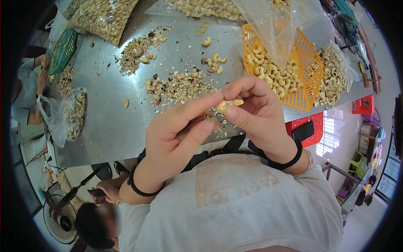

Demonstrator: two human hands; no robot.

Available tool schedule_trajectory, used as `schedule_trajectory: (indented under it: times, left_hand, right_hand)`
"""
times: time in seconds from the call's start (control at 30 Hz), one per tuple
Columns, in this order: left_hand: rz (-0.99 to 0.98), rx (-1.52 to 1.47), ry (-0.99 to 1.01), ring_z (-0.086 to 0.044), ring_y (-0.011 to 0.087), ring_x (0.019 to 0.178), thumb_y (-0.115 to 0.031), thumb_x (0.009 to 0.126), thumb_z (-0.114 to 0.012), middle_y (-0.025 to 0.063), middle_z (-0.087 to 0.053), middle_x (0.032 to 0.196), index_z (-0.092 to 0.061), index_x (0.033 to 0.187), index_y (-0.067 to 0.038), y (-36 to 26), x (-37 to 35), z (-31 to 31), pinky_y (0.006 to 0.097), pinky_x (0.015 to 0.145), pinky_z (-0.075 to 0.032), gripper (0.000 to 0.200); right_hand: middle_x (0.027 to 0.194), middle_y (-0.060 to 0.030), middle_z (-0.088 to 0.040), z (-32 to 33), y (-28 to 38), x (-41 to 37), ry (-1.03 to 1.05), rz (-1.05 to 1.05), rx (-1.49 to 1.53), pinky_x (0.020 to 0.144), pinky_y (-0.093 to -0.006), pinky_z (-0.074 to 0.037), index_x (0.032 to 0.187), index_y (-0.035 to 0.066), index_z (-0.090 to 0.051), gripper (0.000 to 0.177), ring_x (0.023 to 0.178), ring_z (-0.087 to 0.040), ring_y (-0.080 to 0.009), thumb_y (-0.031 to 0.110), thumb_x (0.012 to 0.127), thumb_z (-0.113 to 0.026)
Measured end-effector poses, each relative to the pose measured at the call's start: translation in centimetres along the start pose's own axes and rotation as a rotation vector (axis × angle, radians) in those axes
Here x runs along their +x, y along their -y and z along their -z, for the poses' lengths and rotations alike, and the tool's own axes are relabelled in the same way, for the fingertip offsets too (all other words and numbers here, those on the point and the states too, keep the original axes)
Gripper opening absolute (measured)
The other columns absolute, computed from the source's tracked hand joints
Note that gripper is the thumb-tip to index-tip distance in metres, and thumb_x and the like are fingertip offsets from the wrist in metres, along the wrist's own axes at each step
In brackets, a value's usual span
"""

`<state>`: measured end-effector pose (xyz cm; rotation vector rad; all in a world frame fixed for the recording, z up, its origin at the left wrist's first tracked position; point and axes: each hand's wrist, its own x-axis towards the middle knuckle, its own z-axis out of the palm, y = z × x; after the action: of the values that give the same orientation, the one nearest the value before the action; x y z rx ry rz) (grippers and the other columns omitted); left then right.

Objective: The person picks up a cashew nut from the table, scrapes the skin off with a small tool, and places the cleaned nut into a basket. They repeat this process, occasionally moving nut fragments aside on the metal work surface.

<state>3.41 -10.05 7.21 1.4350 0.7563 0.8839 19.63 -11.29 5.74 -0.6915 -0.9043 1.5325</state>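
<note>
Both hands meet above the near part of the metal table (113, 138). Between the thumb and index finger of my right hand (258, 111) is a pale cashew nut (235, 102). My left hand (178, 128) touches or nearly touches the nut's left end, with index finger and thumb curled toward each other; what lies between them is too small to name. Just beyond my left hand is a pile of skin flakes and nut bits (178, 86). To the right of it stands a yellow plastic basket (308, 90), with peeled cashews (279, 75) inside.
Several loose cashews (216, 63) and a second crumb pile (134, 52) lie farther back. Bags of cashews (98, 19) stand along the far side. A bag of nut pieces (329, 75) is at right, near a red stool with a phone (303, 131). Other people sit at left.
</note>
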Motion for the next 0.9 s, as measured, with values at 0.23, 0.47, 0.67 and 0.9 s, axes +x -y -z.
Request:
schedule_trajectory:
  times: [0.23,0.47,0.67,0.9]
  left_hand:
    - [-0.010,0.019,0.032,-0.057,0.0113,0.073,0.001,0.077,-0.050,0.0089,-0.057,0.089,-0.050,0.107,-0.001,-0.09,-0.20,0.23,0.0196,0.064,-0.043,0.030]
    - [0.070,-0.064,0.022,-0.056,0.0106,0.075,0.002,0.077,-0.050,0.0087,-0.057,0.088,-0.048,0.110,0.000,-0.72,-0.05,0.28,0.0199,0.064,-0.043,0.033]
    - [-0.035,0.026,0.086,-0.055,0.0109,0.075,0.003,0.076,-0.051,0.0085,-0.058,0.089,-0.047,0.112,-0.001,0.10,-0.01,0.41,0.0202,0.065,-0.043,0.037]
    - [-0.068,0.125,0.064,-0.057,0.0145,0.076,0.004,0.073,-0.052,0.0089,-0.058,0.094,-0.047,0.113,-0.003,0.10,-0.20,0.17,0.0218,0.066,-0.044,0.040]
  right_hand:
    - [0.078,-0.0035,-0.055,0.43,-0.39,-0.06,-0.066,-0.016,0.002,0.064,-0.0198,-0.042,0.092,0.002,-0.050,0.018,0.076,-0.053,-0.0081,0.006,0.077,-0.057]
    - [0.083,-0.0057,-0.057,0.53,-0.14,-0.16,0.034,-0.080,0.067,0.066,-0.0209,-0.043,0.095,0.000,-0.050,0.019,0.075,-0.053,-0.0090,0.007,0.078,-0.055]
    - [0.084,-0.0054,-0.057,0.50,-0.21,-0.20,0.020,-0.075,0.090,0.066,-0.0209,-0.043,0.097,0.000,-0.051,0.020,0.075,-0.054,-0.0091,0.007,0.078,-0.055]
    - [0.084,-0.0040,-0.056,0.66,0.17,-0.40,0.044,-0.092,0.022,0.068,-0.0207,-0.043,0.103,0.000,-0.049,0.029,0.076,-0.052,-0.0086,0.007,0.076,-0.058]
